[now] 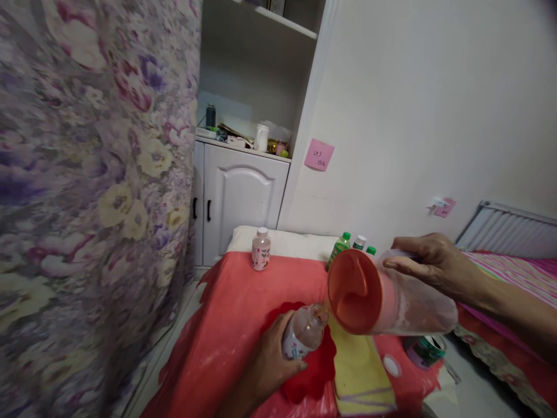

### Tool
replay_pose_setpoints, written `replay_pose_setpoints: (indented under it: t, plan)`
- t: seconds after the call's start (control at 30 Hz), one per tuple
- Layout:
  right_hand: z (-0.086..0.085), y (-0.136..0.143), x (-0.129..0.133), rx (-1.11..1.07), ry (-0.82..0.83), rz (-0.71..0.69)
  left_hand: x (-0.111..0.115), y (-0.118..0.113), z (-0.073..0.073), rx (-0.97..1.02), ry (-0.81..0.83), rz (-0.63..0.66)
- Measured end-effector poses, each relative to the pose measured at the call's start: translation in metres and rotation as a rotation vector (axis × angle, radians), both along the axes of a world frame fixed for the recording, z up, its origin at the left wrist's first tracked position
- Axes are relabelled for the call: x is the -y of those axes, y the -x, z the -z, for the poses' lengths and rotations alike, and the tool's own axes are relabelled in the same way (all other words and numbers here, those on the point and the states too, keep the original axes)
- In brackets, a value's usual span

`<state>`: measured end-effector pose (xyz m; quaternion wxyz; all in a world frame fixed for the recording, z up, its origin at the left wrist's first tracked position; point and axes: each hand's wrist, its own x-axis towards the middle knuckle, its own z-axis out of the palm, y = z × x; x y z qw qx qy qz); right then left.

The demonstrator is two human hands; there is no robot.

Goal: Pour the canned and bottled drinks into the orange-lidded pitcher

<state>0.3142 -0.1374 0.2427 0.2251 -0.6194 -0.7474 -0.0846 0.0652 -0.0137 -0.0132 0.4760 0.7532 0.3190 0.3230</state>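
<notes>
Pitcher [418, 310], clear-walled with an orange mouth, is held at its handle by the right hand [424, 258] and tipped leftward, its lip at the neck of an uncapped bottle [300, 337]; whether the two touch cannot be told. The bottle is gripped around its body by the left hand [272, 357], leaning toward the pitcher above a red scalloped dish [327, 374] on the near part of the counter [226, 296]. With so broad a mouth over so narrow a neck, a slow, slight tilt seems called for, and the bottle should be steadied without being squeezed. Drips could land on the yellow cloth [361, 371] beside the dish, so the neck is best centred over the dish. Near the counter's right edge, a white disc [391, 366] and a can [429, 352] are placed; another bottle [261, 251] is stood by the far left corner.
</notes>
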Motion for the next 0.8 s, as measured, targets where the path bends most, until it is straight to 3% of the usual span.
replay_pose_setpoints:
  t: [0.8]
  plan:
    - [-0.0004, 0.0047, -0.0015, -0.021, 0.022, 0.034, 0.0026, 0.0023, -0.0060, 0.023, 0.051, 0.017]
